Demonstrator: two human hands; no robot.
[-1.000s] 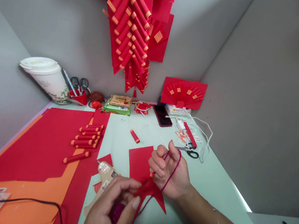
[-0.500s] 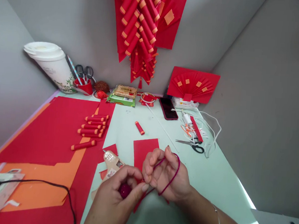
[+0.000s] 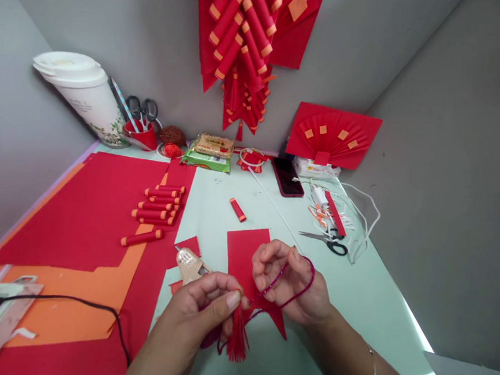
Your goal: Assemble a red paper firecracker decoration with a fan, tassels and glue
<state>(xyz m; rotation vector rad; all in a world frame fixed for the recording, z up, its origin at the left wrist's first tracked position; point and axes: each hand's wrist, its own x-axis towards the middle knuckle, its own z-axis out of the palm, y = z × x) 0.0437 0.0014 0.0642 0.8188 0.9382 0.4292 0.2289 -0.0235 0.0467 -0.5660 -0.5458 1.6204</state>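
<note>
Left hand (image 3: pixel 202 309)'s pinching a red tassel (image 3: pixel 238 339); right of the tassel, right hand (image 3: pixel 295 283)'s loosely curled, purple cord (image 3: pixel 312 274) looped round, grip unclear.

a matt, paper-looking tassel (image 3: pixel 237 343) is shown at lower centre, a glossy-screened phone (image 3: pixel 286 178) right of centre.

Two bare hands, one left hand (image 3: pixel 190 319) and one right hand (image 3: pixel 300 288), with one red tassel (image 3: pixel 238 335) and one purple cord (image 3: pixel 312 279). One glue gun (image 3: pixel 187 264). Two pairs of scissors: table scissors (image 3: pixel 337 248) and cup scissors (image 3: pixel 150 110). One red cup (image 3: pixel 148 139), one pencil (image 3: pixel 123 106), one white lidded tumbler (image 3: pixel 82 103), one phone (image 3: pixel 288 179). Two stacked snack packets (image 3: pixel 214 145). Two red rolls lie singly, a loose roll (image 3: pixel 237 210) and a front roll (image 3: pixel 141 237); the piled rolls (image 3: pixel 154 206) overlap too much to count. One propped fan card (image 3: pixel 335 119) bears four orange squares (image 3: pixel 323 129).
</note>
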